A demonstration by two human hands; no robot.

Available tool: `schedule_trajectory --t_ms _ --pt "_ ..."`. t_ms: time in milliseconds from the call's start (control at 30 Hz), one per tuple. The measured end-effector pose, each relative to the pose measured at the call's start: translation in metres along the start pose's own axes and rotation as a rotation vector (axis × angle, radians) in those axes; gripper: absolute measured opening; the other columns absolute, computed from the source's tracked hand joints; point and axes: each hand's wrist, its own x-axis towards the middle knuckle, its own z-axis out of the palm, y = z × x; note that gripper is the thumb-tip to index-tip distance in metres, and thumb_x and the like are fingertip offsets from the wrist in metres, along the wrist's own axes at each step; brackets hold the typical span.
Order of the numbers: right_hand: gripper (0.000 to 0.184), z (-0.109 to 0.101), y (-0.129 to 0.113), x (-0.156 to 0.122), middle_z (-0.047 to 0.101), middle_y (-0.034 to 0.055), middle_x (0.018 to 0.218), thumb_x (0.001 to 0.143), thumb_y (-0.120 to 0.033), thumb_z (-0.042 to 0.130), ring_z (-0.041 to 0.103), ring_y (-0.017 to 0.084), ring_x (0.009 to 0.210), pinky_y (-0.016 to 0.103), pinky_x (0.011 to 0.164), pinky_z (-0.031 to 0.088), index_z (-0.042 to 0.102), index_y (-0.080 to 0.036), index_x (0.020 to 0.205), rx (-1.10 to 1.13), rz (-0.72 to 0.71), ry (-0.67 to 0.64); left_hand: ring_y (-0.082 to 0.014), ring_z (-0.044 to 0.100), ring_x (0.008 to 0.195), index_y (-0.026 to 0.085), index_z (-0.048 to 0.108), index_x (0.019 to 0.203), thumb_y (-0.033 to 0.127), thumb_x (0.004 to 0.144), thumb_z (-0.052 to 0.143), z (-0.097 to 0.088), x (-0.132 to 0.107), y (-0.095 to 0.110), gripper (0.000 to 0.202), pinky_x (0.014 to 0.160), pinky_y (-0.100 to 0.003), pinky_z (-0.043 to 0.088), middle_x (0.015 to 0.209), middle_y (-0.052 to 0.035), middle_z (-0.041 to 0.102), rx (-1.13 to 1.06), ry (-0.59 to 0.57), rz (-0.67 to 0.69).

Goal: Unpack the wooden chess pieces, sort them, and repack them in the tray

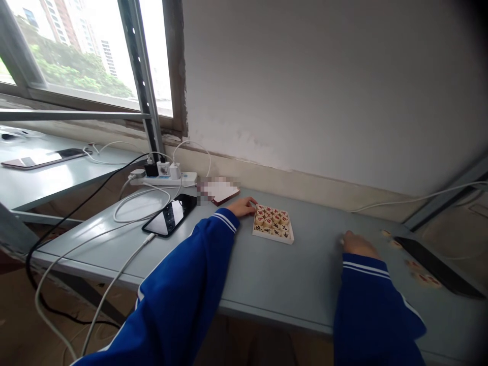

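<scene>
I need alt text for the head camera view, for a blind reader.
A left hand in a blue sleeve reaches a white tray of round wooden xiangqi pieces on a grey-blue table; the right hand is near loose pieces beside a black smartphone.

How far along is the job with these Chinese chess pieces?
Done: most of the Chinese chess pieces sit in rows in the white tray. In hand: the left hand is at the tray's edge. Left: a few loose pieces lie on the table, nearer the right hand.

Gap between hands, xiangqi tray, phone leftward
</scene>
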Motion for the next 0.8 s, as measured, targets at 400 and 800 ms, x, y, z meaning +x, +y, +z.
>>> schedule_trajectory --t_ms 400,800 --pt "0.018 -0.015 -0.075 -0.005 0.063 0.006 0.084 0.078 -0.025 0.043 0.058 0.016 0.074 0.024 0.061 0.04 0.055 -0.019 0.09 0.182 -0.296 -0.317 -0.0097 0.053 0.058 0.012 0.05 0.097 0.017 0.071 0.055 0.0 0.0 0.001 0.027 0.058 -0.022 0.043 0.059 0.0031 0.057 -0.018 0.006 -0.002" --pt "0.027 -0.03 -0.161 -0.029 0.061 0.002 0.096 0.08 -0.042 0.044 0.056 0.016 0.081 0.026 0.067 0.042 0.056 -0.026 0.099 0.397 -0.551 -0.053 -0.0102 0.052 0.056 0.012 0.05 0.097 0.021 0.07 0.056 0.0 -0.002 0.003 0.03 0.058 -0.023 0.042 0.059 0.0028 0.057 0.024 0.018 0.005"
